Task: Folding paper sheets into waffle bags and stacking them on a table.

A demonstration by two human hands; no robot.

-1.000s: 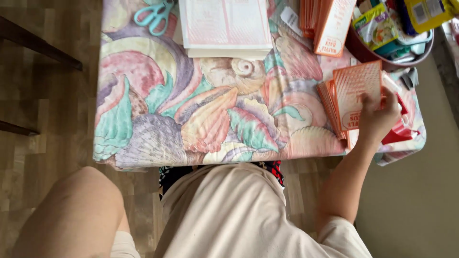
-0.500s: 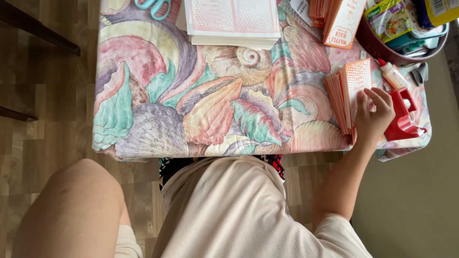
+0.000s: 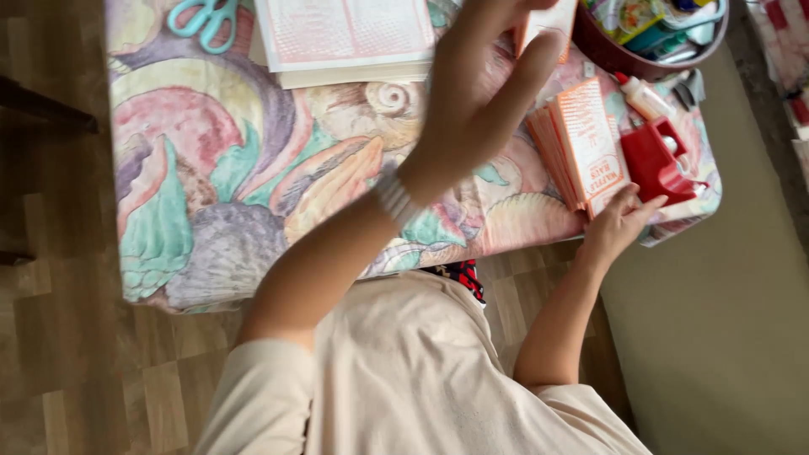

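Nearest to me, the person sits close against the table [image 3: 168, 278], whose shell-patterned cloth hangs over the front edge, so both arms can reach the work without leaning.

The right hand [image 3: 619, 223] rests at the table's front right corner, fingers loosely spread and only part curled. Its fingertips touch the lower edge of a fanned stack of orange-and-white printed cards [image 3: 581, 143]; it seems to steady the stack rather than grip it. The cards are narrow, alike, and overlap like a spread deck, lying just beside a red plastic tool [image 3: 657, 160].

The left hand [image 3: 484, 84] is raised above the middle of the table, blurred, with a pale band at the wrist. Its fingers are extended toward another pale card near the top edge, but I cannot tell whether it has hold of it.

Farther back lie a stack of printed sheets [image 3: 345, 38], teal scissors [image 3: 202, 17] at the left, and a dark bowl [image 3: 615, 50] of supplies at the right.
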